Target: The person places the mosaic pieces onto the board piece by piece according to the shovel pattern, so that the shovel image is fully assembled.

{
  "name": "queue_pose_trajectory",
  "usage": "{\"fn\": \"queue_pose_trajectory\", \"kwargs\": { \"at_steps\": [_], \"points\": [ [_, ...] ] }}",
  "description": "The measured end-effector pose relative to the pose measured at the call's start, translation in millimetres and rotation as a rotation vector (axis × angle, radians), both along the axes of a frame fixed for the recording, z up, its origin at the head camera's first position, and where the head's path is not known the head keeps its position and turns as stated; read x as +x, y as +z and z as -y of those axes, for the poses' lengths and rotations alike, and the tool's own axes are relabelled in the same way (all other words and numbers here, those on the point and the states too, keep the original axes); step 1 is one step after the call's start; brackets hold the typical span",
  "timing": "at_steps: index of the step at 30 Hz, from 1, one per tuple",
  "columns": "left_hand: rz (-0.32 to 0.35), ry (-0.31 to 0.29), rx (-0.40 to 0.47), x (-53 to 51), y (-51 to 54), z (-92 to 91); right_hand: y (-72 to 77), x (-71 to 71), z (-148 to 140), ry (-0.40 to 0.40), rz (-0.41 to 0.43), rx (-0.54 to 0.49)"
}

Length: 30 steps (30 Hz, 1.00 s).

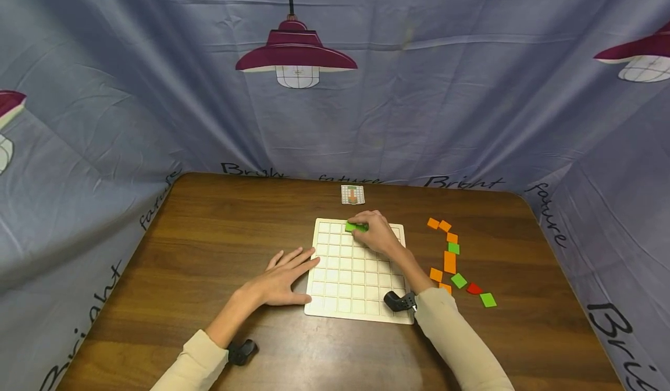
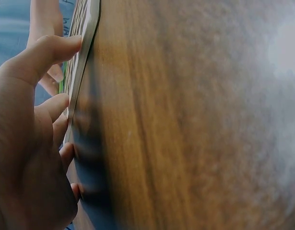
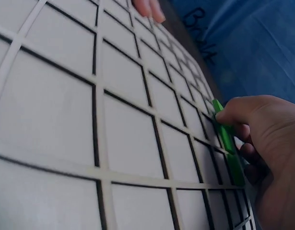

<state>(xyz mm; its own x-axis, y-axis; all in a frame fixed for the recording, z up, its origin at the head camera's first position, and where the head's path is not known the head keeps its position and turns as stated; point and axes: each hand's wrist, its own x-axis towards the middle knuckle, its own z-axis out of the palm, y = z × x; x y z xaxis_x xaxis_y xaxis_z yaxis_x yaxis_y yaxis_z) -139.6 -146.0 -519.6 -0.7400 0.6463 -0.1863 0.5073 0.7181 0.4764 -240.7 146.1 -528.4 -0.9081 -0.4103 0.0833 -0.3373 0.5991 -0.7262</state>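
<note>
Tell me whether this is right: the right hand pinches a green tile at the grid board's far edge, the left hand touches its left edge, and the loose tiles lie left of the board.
No: the loose tiles lie right of the grid board, as the head view shows. The right hand pinching the green tile and the left hand touching the edge are correct.

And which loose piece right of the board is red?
The red piece, between the two lowest green squares in the head view; every other one is a green square or an orange piece.
</note>
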Motion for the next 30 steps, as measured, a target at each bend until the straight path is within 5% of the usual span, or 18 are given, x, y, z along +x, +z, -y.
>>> {"fn": "queue_pose_trajectory", "kwargs": {
  "at_steps": [19,30],
  "points": [
    [0.002,0.0,0.0,-0.4,-0.1,0.0,-2.4,-5.2,5,0.04,-0.004,0.063],
    [-0.004,-0.004,0.008,0.4,1.5,-0.8,13.6,1.9,-17,-0.007,0.008,-0.074]
  ]
}}
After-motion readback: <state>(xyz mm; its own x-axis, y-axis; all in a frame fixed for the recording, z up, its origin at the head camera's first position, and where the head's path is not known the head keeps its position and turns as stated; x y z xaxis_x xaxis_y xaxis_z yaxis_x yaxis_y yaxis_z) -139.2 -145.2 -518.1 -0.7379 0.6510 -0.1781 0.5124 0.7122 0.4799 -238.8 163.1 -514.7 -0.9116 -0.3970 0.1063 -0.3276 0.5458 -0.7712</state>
